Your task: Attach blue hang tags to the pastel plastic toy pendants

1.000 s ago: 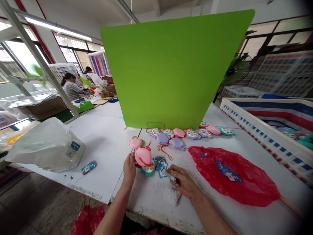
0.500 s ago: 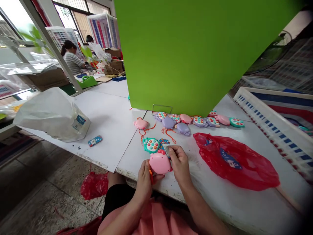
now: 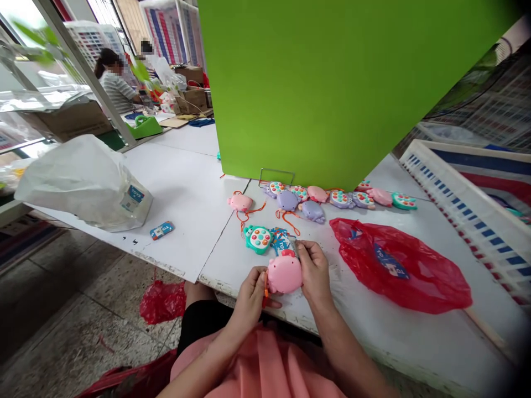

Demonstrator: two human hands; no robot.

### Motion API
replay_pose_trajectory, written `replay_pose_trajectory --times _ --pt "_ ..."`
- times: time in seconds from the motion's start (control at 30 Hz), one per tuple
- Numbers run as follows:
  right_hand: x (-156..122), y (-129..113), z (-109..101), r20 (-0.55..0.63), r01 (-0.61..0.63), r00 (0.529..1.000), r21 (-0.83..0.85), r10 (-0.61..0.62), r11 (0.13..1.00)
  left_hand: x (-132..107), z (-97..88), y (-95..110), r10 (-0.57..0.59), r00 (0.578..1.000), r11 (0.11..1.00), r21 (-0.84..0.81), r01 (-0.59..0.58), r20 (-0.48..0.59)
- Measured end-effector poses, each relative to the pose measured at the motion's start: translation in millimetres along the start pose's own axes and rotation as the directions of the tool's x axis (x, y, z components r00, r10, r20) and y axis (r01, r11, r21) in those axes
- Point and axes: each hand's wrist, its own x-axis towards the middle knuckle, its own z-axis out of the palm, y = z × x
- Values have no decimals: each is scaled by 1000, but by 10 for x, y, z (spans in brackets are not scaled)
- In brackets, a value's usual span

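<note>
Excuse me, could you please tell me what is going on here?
Someone seated at a white table has a pink toy in the left hand. The right hand, at the toy's other side, appears to pinch a small pale slip. Just beyond lie a green toy and blue-and-white cards; more toys lie near the green board.

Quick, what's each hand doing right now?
Left hand: closed, holding the pink toy.
Right hand: curled at the toy's edge; its grip cannot be told.
</note>
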Motion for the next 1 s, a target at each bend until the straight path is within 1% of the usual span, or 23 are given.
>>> replay_pose_trajectory --times 0.07,0.1,0.2,0.3,0.43,0.5,0.57,0.6,0.67,0.73,0.8,0.9,0.97,1.0 --pt "12 12 -2 -13 30 999 -24 -30 999 3 -58 27 19 998 1000 -19 -18 53" --pt "17 12 -6 -10 38 999 -32 -39 999 5 -89 39 29 998 1000 -9 -29 61" --pt "21 -9 -20 11 53 999 -49 -52 997 13 -158 56 66 998 989 133 -67 13" --pt "1 -50 -29 36 65 997 -59 -63 996 9 -174 58 128 991 956 273 -111 -44" --pt "-29 -122 -35 52 89 995 -107 -84 990 -15 -167 96 205 977 898 407 -165 -54" --pt "-40 -152 -36 64 103 993 -129 -95 986 -23 -175 129 219 974 886 429 -175 -56" --pt "-45 -162 -36 80 114 991 -137 -104 984 -20 -192 159 211 976 912 369 -179 -46" --pt "-46 -157 -33 85 119 991 -135 -108 984 -15 -202 170 192 981 938 301 -172 -36" --pt "-42 -127 -24 89 121 990 -129 -110 984 -2 -221 185 146 989 983 115 -143 -20" --pt "-32 -85 -9 96 116 990 -127 -105 985 13 -234 192 94 995 992 -83 -95 -17" --pt "-18 -55 4 112 118 988 -137 -103 984 30 -244 191 68 998 974 -216 -70 -19" --pt "-7 -97 -1 126 165 982 -191 -143 967 67 -275 161 72 996 958 -275 -82 -46" --pt "-25 -198 -28 119 201 977 -222 -178 954 97 -314 129 68 994 958 -271 -88 -85" --pt "-46 -265 -45 126 193 978 -222 -168 956 111 -338 114 62 993 960 -265 -87 -102"
